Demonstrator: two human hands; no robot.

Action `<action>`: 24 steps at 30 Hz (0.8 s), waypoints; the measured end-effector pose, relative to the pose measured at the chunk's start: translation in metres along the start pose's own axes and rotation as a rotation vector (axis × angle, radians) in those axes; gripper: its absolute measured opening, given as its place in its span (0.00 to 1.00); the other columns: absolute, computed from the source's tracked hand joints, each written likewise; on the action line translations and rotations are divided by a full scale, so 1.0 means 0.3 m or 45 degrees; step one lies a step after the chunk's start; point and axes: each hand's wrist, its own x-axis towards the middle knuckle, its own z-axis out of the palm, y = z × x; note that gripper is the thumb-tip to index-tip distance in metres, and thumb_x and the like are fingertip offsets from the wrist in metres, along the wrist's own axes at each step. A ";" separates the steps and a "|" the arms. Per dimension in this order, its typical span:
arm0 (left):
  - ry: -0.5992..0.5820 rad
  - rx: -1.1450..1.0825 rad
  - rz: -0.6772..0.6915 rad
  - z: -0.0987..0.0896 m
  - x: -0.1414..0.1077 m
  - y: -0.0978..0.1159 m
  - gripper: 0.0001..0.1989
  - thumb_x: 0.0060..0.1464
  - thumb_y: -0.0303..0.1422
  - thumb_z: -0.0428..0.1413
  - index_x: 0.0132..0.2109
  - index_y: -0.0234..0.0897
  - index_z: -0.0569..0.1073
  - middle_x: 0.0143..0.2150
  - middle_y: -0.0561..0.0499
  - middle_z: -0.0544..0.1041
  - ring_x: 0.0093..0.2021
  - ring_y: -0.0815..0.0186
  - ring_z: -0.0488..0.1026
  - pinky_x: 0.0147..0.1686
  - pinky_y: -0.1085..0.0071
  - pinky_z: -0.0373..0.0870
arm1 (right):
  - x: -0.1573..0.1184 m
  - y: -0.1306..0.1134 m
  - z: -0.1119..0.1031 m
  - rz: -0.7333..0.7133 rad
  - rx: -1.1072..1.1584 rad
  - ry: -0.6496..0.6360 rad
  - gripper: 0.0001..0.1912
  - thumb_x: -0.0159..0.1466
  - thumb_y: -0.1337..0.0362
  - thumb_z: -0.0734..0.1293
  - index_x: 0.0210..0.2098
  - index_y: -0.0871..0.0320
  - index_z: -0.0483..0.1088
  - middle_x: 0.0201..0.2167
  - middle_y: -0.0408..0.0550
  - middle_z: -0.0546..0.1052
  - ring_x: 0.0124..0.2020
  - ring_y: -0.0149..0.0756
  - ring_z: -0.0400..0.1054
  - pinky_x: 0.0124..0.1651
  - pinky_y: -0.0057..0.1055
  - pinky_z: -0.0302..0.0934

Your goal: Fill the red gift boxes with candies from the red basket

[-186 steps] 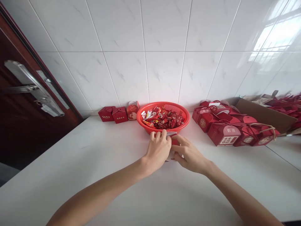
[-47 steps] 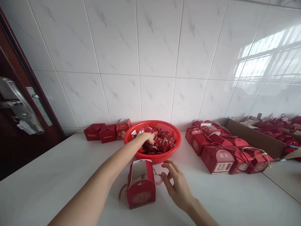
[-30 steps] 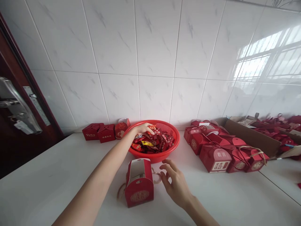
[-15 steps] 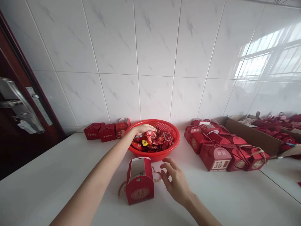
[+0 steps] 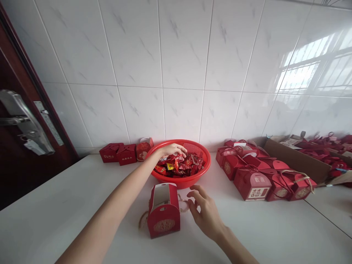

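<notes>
One box (image 5: 165, 220) stands upright, top open, on the near side of the basket (image 5: 187, 182); two loops of cord (image 5: 141, 220) show, one at either side of it. Wrapped sweets (image 5: 195, 161), too overlapped to count, lie in the basket, one packet bright yellow. The left hand (image 5: 172, 149) is over the left part of the basket, fingers bent above the sweets; the palm hides what is under it, so I cannot tell whether it has grasped any. The right hand (image 5: 206, 212) is on the basket's near side, released, thumb and fingers curved apart close to the cord.

Left of the basket are two dark boxes (image 5: 128, 154) and one flapped box (image 5: 143, 149), the last nearest to it. Right of the basket are the tied boxes (image 5: 254, 185), three along the front row and more behind, then one carton (image 5: 298, 157) farther right. One door (image 5: 24, 84) is far to the basket's left.

Six seconds ago both hands met at the basket's near side; now they are well apart. Since the frame 1.6 seconds back, the left hand has shifted toward the basket's far side, while the right hand has hardly moved.
</notes>
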 end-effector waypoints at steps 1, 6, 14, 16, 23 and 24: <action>0.018 0.005 0.032 0.001 0.001 0.004 0.16 0.47 0.30 0.56 0.45 0.34 0.76 0.42 0.45 0.83 0.45 0.61 0.78 0.51 0.67 0.69 | -0.001 0.001 0.001 -0.003 -0.003 0.001 0.09 0.68 0.68 0.58 0.39 0.56 0.70 0.46 0.52 0.76 0.20 0.27 0.69 0.27 0.28 0.64; -0.102 0.231 0.033 0.014 0.011 0.025 0.15 0.49 0.36 0.58 0.43 0.34 0.78 0.38 0.47 0.83 0.40 0.61 0.78 0.43 0.69 0.69 | -0.004 0.005 0.006 -0.007 -0.005 -0.004 0.09 0.68 0.68 0.58 0.39 0.56 0.70 0.45 0.53 0.76 0.21 0.27 0.69 0.27 0.28 0.65; -0.156 0.316 -0.040 0.035 0.007 0.017 0.17 0.46 0.33 0.59 0.45 0.36 0.77 0.35 0.51 0.82 0.40 0.61 0.78 0.43 0.69 0.68 | -0.004 0.006 0.008 -0.007 0.010 -0.017 0.10 0.67 0.69 0.57 0.39 0.56 0.69 0.45 0.53 0.75 0.21 0.28 0.68 0.27 0.29 0.64; -0.137 0.320 -0.029 0.036 0.002 0.014 0.20 0.45 0.34 0.60 0.48 0.36 0.75 0.37 0.50 0.82 0.42 0.60 0.78 0.44 0.69 0.68 | -0.004 0.006 0.009 -0.009 0.014 -0.017 0.10 0.67 0.69 0.58 0.39 0.55 0.69 0.44 0.53 0.75 0.21 0.28 0.68 0.27 0.29 0.64; -0.183 0.445 0.013 0.046 0.001 0.004 0.27 0.31 0.32 0.68 0.44 0.38 0.77 0.46 0.51 0.79 0.49 0.56 0.74 0.43 0.70 0.67 | -0.004 0.004 0.009 -0.004 0.018 -0.028 0.10 0.67 0.69 0.58 0.39 0.56 0.69 0.45 0.53 0.75 0.21 0.27 0.67 0.27 0.28 0.64; -0.189 0.501 0.019 0.050 -0.001 0.002 0.29 0.30 0.33 0.68 0.46 0.39 0.77 0.48 0.51 0.78 0.50 0.55 0.73 0.43 0.70 0.67 | -0.004 0.004 0.008 -0.001 0.016 -0.031 0.09 0.67 0.69 0.58 0.39 0.56 0.70 0.45 0.53 0.75 0.20 0.27 0.67 0.27 0.28 0.63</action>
